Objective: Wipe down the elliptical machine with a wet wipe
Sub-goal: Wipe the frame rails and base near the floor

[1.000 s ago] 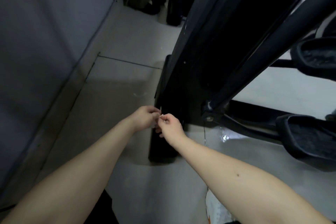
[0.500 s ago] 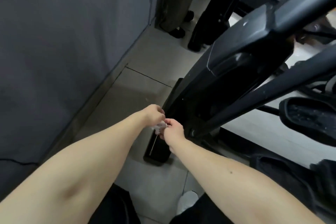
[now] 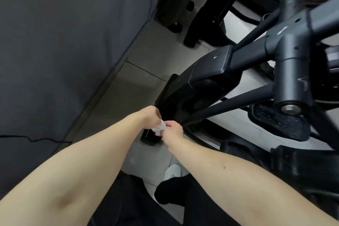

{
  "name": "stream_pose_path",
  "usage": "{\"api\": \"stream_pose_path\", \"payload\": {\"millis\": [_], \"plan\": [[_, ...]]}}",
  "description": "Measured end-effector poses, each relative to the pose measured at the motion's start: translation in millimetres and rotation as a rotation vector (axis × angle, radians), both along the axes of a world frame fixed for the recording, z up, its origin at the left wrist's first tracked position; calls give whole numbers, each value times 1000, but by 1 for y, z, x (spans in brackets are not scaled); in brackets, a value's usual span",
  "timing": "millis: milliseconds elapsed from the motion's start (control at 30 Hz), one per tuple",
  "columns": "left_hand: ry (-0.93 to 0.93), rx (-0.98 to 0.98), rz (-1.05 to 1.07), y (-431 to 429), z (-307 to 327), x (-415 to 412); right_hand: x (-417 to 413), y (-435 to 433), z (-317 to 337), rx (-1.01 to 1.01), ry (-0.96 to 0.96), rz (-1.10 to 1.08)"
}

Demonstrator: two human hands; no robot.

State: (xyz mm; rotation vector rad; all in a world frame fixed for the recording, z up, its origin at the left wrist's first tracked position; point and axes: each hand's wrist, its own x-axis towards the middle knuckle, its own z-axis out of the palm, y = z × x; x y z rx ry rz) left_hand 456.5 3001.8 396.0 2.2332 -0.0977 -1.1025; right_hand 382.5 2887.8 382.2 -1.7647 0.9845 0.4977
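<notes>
Wipe [image 3: 159, 128]: white, crumpled into a small wad, held low in front of the black elliptical machine [image 3: 207, 75], just above its front foot [image 3: 149, 138]. I have both hands on it. Left hand [image 3: 151, 116] pinches it from the upper left, right hand [image 3: 173, 131] from the lower right, fingers curled round it. I cannot tell whether the wipe touches the housing. Machine: matte black, scuffed, pale marks on top of the housing. Textured pedal [image 3: 280, 124] to the right. Grey tile floor [image 3: 145, 60] beneath, dark wall [image 3: 64, 42] left.
</notes>
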Motion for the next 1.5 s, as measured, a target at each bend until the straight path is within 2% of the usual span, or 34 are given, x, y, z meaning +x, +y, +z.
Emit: {"api": "stream_pose_path", "payload": {"millis": [300, 433, 533, 600, 667, 767, 867, 1100, 1233, 1300, 1500], "plan": [[25, -57, 52, 12, 102, -11, -21, 8, 109, 8, 128, -146], [22, -140, 162, 18, 148, -16, -31, 5, 159, -53, 100, -65], [9, -198, 244, 19, 180, -17, -37, -4, 191, -86, 91, -129], [2, -222, 250, 16, 198, -18, -42, -9, 210, -59, 63, -180], [2, -244, 205, 13, 215, -22, -45, -12, 226, 54, 14, -301], [-14, -261, 93, 5, 235, -31, -50, -14, 243, 294, -135, -480], [-48, -262, 20, -4, 247, -42, -60, -15, 256, 432, -285, -644], [-48, -267, -37, -29, 261, -55, -85, -26, 271, 380, -428, -786], [14, -285, 6, -49, 274, -48, -73, -41, 274, 430, -371, -804], [18, -261, -37, -57, 279, -41, -65, -49, 273, 475, -361, -812], [-161, -116, -183, -84, 287, -20, -49, -76, 273, 571, -390, -755]]}}
